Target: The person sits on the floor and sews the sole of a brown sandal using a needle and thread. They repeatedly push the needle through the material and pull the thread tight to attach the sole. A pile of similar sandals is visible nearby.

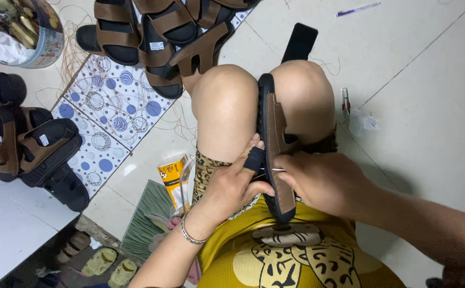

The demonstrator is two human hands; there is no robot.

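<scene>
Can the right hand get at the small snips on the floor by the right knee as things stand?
Probably yes: the snips lie on bare floor beside the knee, nothing covering them, though the right hand is pinching a needle.

pale tiled floor (429,80) in soft light, with a blue-dotted patterned mat (110,101) lying at the left.
</scene>
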